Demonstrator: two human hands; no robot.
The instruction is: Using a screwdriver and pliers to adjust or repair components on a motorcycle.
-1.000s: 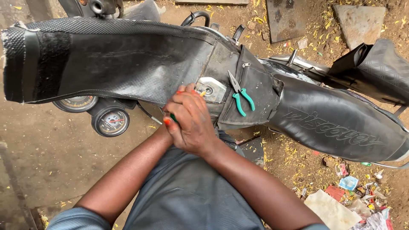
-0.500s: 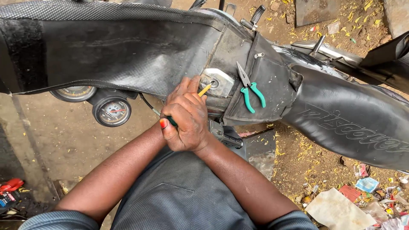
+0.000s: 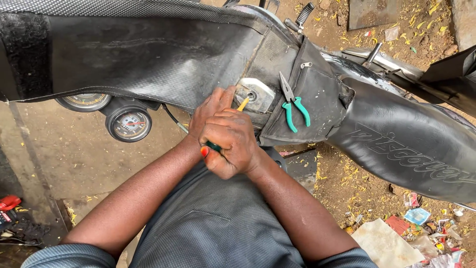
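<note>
Where dirt ground [image 3: 59,149] shows litter | both hands [image 3: 225,134] grasping screwdriver [image 3: 214,146] | motorcycle [image 3: 396,144]

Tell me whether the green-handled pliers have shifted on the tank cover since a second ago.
No. The green-handled pliers lie in the same spot beside the cover's zipper, right of the fuel cap; only the camera view changed.

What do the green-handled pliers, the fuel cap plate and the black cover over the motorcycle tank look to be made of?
Green-handled pliers: dull grey metal jaws, and handles in what looks like a smooth plastic or rubber sleeve. Silvery fuel cap plate: probably metal, going by its bright sheen. Black tank cover: seemingly leatherette or vinyl, creased, with a soft shine and a stitched textured edge.
</note>
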